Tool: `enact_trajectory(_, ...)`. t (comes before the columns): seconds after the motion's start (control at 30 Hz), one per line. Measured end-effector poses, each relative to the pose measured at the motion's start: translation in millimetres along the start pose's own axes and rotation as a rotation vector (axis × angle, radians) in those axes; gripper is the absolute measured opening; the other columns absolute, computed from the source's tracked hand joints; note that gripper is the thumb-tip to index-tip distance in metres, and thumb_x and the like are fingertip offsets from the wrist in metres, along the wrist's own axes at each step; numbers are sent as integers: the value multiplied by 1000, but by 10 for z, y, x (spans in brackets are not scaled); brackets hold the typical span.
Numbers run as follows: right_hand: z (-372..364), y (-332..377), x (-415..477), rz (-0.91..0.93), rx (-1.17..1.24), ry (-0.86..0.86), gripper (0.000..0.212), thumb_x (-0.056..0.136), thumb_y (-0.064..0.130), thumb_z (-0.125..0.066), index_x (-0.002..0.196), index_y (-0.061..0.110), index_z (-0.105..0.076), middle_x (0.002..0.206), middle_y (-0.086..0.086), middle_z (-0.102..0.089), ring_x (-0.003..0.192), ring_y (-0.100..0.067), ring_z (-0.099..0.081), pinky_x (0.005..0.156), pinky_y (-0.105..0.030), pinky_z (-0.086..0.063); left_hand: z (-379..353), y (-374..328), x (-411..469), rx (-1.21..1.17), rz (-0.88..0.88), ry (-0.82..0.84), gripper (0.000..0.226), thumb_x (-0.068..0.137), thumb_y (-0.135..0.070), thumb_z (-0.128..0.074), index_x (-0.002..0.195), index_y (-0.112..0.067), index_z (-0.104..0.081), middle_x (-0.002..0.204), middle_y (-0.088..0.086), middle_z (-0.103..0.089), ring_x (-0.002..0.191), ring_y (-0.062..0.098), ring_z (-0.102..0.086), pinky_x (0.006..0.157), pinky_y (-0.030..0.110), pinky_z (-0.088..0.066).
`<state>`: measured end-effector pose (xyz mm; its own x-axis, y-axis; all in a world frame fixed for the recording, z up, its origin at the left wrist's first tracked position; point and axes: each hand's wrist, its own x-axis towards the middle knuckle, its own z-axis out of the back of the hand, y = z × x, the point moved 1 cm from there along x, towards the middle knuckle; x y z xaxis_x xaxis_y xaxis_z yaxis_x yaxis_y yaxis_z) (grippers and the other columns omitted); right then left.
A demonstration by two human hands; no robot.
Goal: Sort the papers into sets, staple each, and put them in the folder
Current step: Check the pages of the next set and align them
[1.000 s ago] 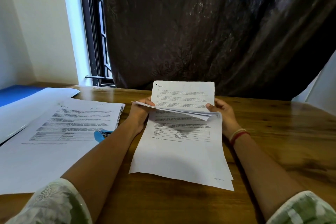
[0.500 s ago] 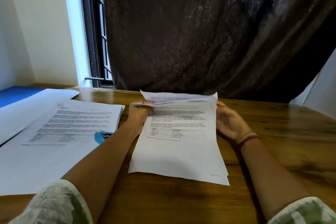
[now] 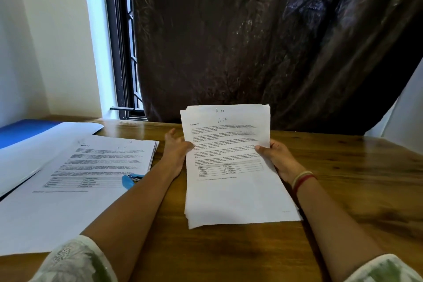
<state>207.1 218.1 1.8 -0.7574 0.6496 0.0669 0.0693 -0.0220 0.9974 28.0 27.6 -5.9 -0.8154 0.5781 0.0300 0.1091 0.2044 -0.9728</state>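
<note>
Head camera view: a sheaf of papers (image 3: 231,167) stands tilted toward the person at the middle of the wooden table (image 3: 343,167). Its lower edge appears to rest on the wood and its top sheets are slightly fanned. The front page shows printed text, a small table and handwritten marks near the top.

The left hand (image 3: 176,146) pinches the sheaf's left edge, thumb on the front page and fingers behind. The right hand (image 3: 274,158) pinches the right edge the same way, with bangles (image 3: 302,180) on its wrist. The sheaf lies between the two hands, held at about mid-height.

Judging by the uneven edges, this set is being gathered and squared and is not yet stapled. The next move likely calls for tapping the sheets flush, then freeing one hand to reach the blue stapler (image 3: 130,180), which lies just left of the left forearm.

A second stack (image 3: 103,162) of printed pages lies flat to the left, beside the stapler, on a broad white sheet (image 3: 34,217). Whether that sheet is the folder cannot be told. A blue surface (image 3: 20,130) shows at the far left. A dark curtain (image 3: 251,41) hangs behind the table, and a barred window (image 3: 121,53) stands at its left.
</note>
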Motion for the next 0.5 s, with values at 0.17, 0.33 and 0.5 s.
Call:
enact_trajectory(0.17, -86, 111, -44, 92, 106, -101, 26, 96, -1, -49, 121, -2, -57, 118, -17, -65, 94, -28, -68, 68, -31, -60, -47, -87, -134, 123, 176, 257, 23, 96, 0, -49, 113, -9, -60, 112, 11, -69, 99, 29, -67, 77, 41, -57)
enact_trajectory(0.33, -123, 273, -120, 100, 75, -5, 32, 93, -6, -53, 124, 0, -55, 119, -17, -64, 94, -25, -67, 73, -30, -60, -141, -208, -181, 285, 111, 84, 11, 99, -13, -50, 98, -18, -59, 94, 0, -67, 81, 19, -66, 54, 28, -52)
enact_trajectory(0.5, -183, 247, -106, 34, 187, -73, 35, 90, -14, -50, 124, -8, -54, 122, -22, -62, 102, -38, -64, 85, -44, -56, -212, -191, -154, 202, -141, -64, 19, 97, -8, -51, 112, -10, -63, 106, 4, -70, 85, 18, -68, 58, 25, -54)
